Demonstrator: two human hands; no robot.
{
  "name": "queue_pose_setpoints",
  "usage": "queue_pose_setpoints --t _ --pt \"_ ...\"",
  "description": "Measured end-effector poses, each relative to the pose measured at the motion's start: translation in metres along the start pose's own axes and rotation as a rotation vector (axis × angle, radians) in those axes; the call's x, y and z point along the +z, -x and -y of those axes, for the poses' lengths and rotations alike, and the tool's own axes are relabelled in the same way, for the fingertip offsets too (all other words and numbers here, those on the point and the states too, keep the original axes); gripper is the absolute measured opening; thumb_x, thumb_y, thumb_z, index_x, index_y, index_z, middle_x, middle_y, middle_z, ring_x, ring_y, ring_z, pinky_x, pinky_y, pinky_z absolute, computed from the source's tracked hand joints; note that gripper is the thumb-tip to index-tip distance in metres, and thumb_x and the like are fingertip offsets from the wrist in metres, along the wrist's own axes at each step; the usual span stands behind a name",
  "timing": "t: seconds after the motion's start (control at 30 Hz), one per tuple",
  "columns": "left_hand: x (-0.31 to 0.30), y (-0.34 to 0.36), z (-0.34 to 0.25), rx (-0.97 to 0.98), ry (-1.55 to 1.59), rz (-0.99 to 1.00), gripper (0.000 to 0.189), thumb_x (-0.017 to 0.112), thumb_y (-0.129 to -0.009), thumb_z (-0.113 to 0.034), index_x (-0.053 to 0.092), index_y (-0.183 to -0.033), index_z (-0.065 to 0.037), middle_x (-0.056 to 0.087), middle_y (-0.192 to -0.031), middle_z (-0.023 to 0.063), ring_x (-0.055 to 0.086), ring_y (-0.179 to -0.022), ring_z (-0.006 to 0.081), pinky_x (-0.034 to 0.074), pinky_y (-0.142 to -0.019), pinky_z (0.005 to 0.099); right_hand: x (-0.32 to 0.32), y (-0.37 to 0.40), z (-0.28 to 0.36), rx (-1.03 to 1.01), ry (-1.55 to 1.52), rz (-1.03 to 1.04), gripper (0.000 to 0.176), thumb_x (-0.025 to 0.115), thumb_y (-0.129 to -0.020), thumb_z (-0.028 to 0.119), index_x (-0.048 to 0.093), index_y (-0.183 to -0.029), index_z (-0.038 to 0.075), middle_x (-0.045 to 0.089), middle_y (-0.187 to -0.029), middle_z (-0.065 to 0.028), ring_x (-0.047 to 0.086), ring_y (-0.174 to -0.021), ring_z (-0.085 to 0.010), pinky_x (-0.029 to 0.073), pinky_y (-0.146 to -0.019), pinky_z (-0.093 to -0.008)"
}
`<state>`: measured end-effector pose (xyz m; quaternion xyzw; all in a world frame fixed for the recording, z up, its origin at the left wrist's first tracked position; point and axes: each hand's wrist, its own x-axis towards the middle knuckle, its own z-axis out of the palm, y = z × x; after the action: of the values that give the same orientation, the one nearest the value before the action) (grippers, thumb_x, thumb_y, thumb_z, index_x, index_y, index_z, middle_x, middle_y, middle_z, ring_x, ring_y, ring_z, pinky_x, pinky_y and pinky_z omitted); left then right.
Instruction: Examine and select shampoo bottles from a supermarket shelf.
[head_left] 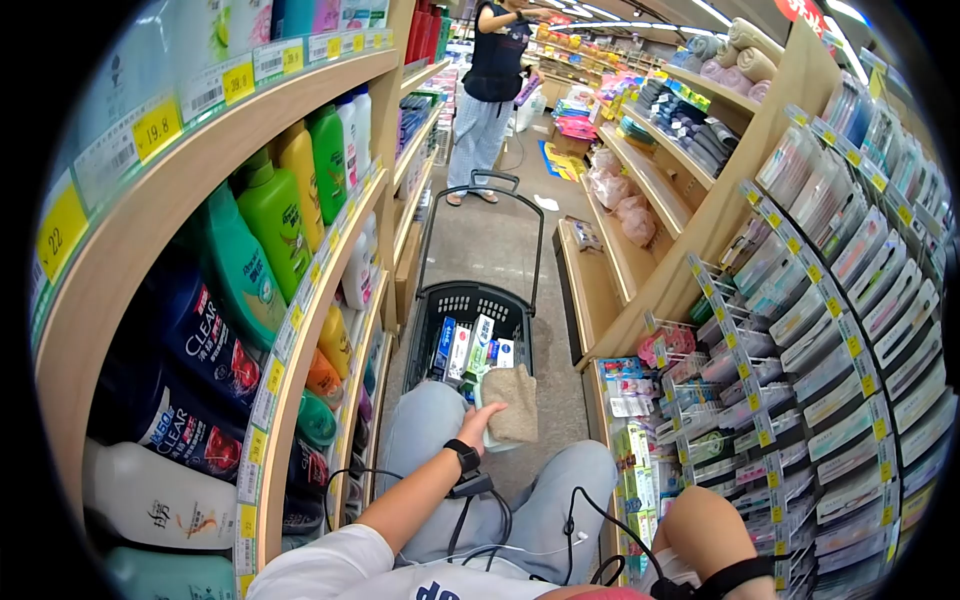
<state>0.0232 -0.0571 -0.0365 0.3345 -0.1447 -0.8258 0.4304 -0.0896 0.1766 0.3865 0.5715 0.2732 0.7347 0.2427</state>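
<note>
My left hand (482, 424), with a black band on its wrist, is closed on the edge of a folded beige towel (512, 400). Something pale shows under the towel, too covered to name. This bundle is between my knees, at the near end of a black shopping basket (472, 290) with a raised pull handle. Boxed goods lie inside the basket, among them a blue box (445, 342) and a white box (460, 352). Of my right side only the bent arm (712, 540) appears at the lower right; the hand itself is out of sight.
Shelves with shampoo bottles (270, 215) run close along my left. At right is a rack of hanging packets (830, 340), with wooden shelves (640, 190) beyond. A person (495, 60) stands up the aisle. Black cables (575, 500) lie over my lap.
</note>
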Motion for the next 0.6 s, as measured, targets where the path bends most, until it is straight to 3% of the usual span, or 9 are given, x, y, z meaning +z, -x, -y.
queue_pose_setpoints --t 0.03,0.1,0.17,0.23,0.33,0.57,0.6 --pt "0.0 0.0 0.0 -0.008 0.012 -0.003 0.05 0.068 -0.07 -0.015 0.045 -0.112 0.001 0.056 -0.103 0.0128 0.057 -0.094 0.0255 0.047 -0.081 0.0387 -0.009 -0.006 0.003 0.147 -0.333 -0.078 0.013 0.054 -0.083 0.013 0.049 -0.087 0.002 0.053 -0.097 -0.0084 0.048 -0.09 -0.0198 0.036 -0.081 -0.0308" --pt "-0.003 -0.005 0.001 -0.035 0.02 0.013 0.051 0.068 -0.07 -0.015 0.045 -0.113 0.001 0.055 -0.103 0.013 0.057 -0.094 0.0257 0.047 -0.081 0.0391 -0.021 -0.007 -0.006 0.332 -0.028 0.032 0.009 0.052 -0.086 0.014 0.052 -0.084 0.005 0.055 -0.09 -0.0032 0.049 -0.079 -0.0137 0.037 -0.072 -0.0244" --pt "-0.009 -0.008 0.004 -0.041 0.019 0.016 0.051 0.068 -0.07 -0.015 0.044 -0.113 0.001 0.055 -0.103 0.013 0.057 -0.094 0.026 0.047 -0.081 0.0397 -0.041 -0.014 0.002 0.426 0.343 0.294 0.024 0.054 -0.082 0.03 0.062 -0.098 0.014 0.06 -0.091 -0.0005 0.05 -0.101 -0.0156 0.039 -0.087 -0.0308" --pt "-0.007 -0.007 0.003 -0.024 0.013 0.013 0.051 0.068 -0.07 -0.015 0.044 -0.113 0.001 0.055 -0.103 0.013 0.057 -0.093 0.0263 0.048 -0.08 0.0404 -0.042 -0.013 -0.002 0.403 0.082 0.151 0.026 0.058 -0.077 0.037 0.063 -0.095 0.018 0.06 -0.084 0.0007 0.052 -0.091 -0.0181 0.039 -0.074 -0.0291" --pt "0.0 0.001 -0.001 -0.034 0.011 0.038 0.05 0.067 -0.071 -0.014 0.044 -0.114 -0.001 0.055 -0.103 0.0126 0.057 -0.093 0.0267 0.048 -0.08 0.0411 -0.037 -0.009 0.0 0.339 -0.073 0.099 0.026 0.059 -0.077 0.037 0.063 -0.094 0.018 0.061 -0.084 -0.0001 0.053 -0.088 -0.0168 0.039 -0.072 -0.0293" --pt "-0.002 -0.001 0.0 -0.062 0.012 0.038 0.048 0.066 -0.072 -0.014 0.044 -0.113 -0.001 0.056 -0.102 0.0122 0.057 -0.094 0.0267 0.048 -0.08 0.041 -0.074 -0.001 0.012 0.597 -0.177 0.434 0.033 0.063 -0.073 0.04 0.063 -0.097 0.018 0.058 -0.109 -0.0067 0.05 -0.1 -0.0168 0.039 -0.082 -0.0293" --pt "-0.002 -0.001 -0.001 -0.066 0.015 0.037 0.048 0.066 -0.072 -0.014 0.044 -0.113 -0.001 0.055 -0.102 0.0123 0.057 -0.094 0.0268 0.048 -0.08 0.0409 -0.071 0.01 0.013 0.675 -0.122 0.267 0.019 0.061 -0.076 0.033 0.062 -0.085 0.016 0.055 -0.093 -0.0016 0.048 -0.09 -0.0142 0.034 -0.074 -0.0281"
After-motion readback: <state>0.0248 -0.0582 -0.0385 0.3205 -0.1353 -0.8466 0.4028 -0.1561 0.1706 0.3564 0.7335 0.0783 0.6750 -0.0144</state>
